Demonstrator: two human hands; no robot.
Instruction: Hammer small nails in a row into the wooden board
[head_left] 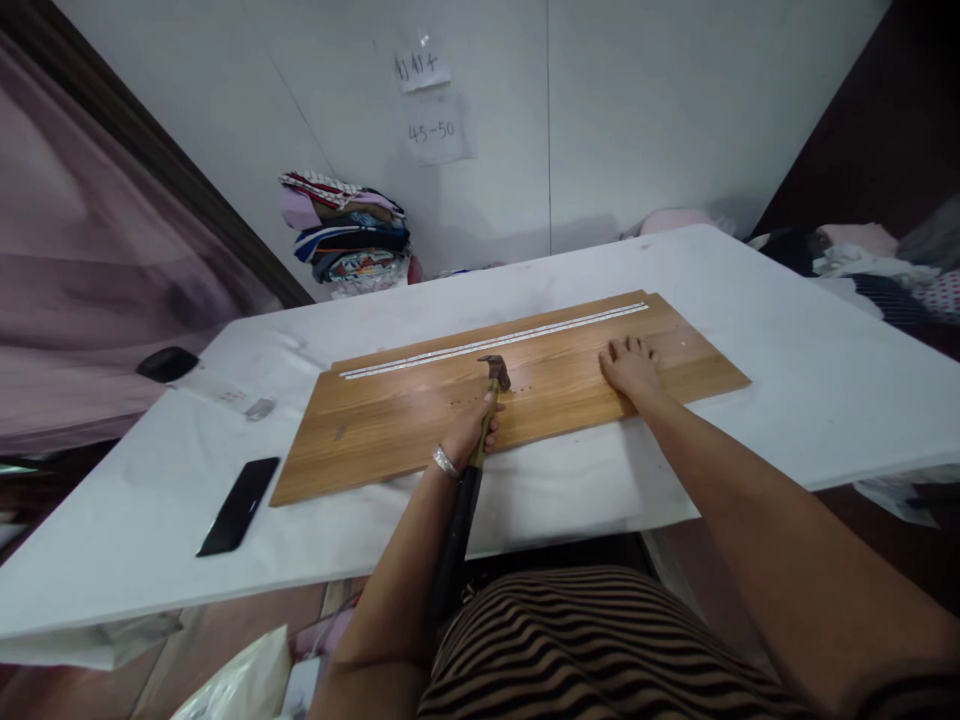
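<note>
Board [390,420]: lies flat on the white table [570,490] before you. Judged stiff, fairly heavy, probably slick-faced; lift by both short edges. Finish is light brown woodgrain, with two pale strips [420,358] along the far side. Hammer [466,500]: angled over the board's middle; contact cannot be told. Likely head-heavy; the black grip gives the best hold. Head appears dark and worn. Your left hand [466,430] is clenched around its shaft; your right hand [630,368] rests on the board, fingers spread, grasping nothing visible. Dark marks [522,389]: short row, too small to identify.
</note>
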